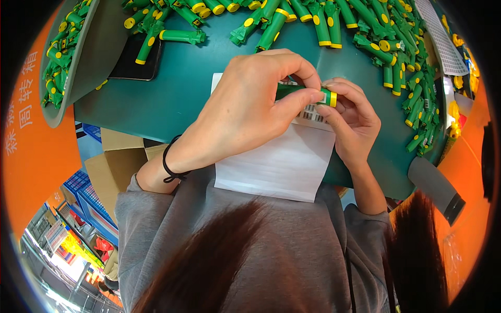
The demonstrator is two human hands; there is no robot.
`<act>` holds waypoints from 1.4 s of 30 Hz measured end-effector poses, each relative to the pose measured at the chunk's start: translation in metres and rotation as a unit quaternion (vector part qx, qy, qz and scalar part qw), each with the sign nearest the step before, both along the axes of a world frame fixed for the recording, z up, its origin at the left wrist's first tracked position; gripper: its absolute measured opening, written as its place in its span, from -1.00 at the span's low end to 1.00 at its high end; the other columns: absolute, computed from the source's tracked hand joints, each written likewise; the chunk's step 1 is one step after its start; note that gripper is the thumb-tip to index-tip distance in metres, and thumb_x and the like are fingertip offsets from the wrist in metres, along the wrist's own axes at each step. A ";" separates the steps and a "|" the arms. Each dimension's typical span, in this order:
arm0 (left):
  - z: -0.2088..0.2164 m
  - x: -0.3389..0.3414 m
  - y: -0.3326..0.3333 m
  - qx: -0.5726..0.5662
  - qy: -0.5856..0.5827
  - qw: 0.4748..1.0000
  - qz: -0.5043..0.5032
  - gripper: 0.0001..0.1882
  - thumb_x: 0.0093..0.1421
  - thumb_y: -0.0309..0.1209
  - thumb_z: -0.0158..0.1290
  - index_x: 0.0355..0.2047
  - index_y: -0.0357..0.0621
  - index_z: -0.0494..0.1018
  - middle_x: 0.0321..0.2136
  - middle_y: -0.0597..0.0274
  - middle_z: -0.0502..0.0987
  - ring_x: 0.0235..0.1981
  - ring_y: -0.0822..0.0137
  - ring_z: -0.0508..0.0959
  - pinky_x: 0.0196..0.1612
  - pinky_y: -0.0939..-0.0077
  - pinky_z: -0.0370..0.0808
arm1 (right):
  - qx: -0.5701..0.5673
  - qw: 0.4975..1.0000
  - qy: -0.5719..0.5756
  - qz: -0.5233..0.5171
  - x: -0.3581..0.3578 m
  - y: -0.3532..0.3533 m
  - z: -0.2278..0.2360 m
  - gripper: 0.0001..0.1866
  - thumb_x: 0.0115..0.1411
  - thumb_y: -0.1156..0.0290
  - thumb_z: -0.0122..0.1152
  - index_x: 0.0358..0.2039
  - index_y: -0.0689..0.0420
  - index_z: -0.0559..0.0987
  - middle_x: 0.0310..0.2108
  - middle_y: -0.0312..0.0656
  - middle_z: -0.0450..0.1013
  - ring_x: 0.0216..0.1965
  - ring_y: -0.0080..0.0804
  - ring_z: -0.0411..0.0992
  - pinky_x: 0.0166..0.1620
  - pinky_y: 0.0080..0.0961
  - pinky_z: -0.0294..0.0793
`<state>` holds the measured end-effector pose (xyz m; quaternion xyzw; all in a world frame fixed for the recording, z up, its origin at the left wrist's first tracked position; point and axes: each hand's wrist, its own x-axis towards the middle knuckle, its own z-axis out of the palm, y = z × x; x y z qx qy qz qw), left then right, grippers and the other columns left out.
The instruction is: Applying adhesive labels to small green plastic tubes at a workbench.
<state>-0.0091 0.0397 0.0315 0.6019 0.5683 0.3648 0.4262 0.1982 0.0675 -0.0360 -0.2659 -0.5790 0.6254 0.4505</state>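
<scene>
And here, just right of the frame's centre, is the green tube (pixel 287 91), held up clear of the counter, a small pale patch (pixel 324 98) showing beside its yellow end. Both grips are on it: the left hand (pixel 248 107) pinches the barrel between thumb and forefinger, the right hand (pixel 356 112) has its fingertips closed about the yellow end. It looks like close work on that patch, so I'd want the right grip firm enough to stop the tube rolling, while the left thumb presses lightly from the middle outward, keeping the edges flat and square. Under the hands, the white sheet (pixel 274 164), its printed grid partly hidden, hangs over the near edge; best not to drag a wrist across it. Around them, the green counter (pixel 193 107) carries loose green tubes (pixel 373 31) along the top and upper right, with the grey bin (pixel 99 65) upper left.
</scene>
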 end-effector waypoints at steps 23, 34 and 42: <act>0.057 -0.191 -0.011 0.442 0.537 0.597 0.400 -0.74 0.31 -0.33 0.12 -0.10 -0.21 0.61 -0.21 0.19 0.65 -0.21 0.28 0.60 -0.09 0.49 0.49 | 0.185 0.815 -0.542 -0.088 -0.036 0.096 0.035 -0.56 0.24 0.36 0.35 0.07 0.25 0.48 -0.30 -0.15 0.52 -0.42 -0.43 0.43 -0.27 -0.52 0.49; -0.062 -0.023 -0.012 0.171 0.170 0.970 0.014 -0.84 0.17 -0.39 0.23 -0.23 -0.09 0.63 -0.26 0.27 0.56 -0.27 0.23 0.59 -0.32 0.35 0.56 | 0.054 0.928 -0.354 -0.105 0.007 0.062 0.021 -0.62 0.30 0.48 0.23 0.09 0.32 0.48 -0.22 -0.26 0.50 -0.28 -0.59 0.45 -0.15 -0.64 0.47; -0.066 -0.019 -0.010 0.156 0.122 0.979 0.042 -0.93 0.16 -0.51 0.22 -0.33 -0.15 0.60 -0.30 0.25 0.58 -0.40 0.31 0.62 -0.39 0.45 0.55 | -0.025 0.943 -0.313 0.111 0.010 0.001 0.027 -0.61 0.37 0.60 0.01 0.20 0.30 0.43 -0.08 -0.19 0.41 -0.14 -0.55 0.46 -0.12 -0.64 0.48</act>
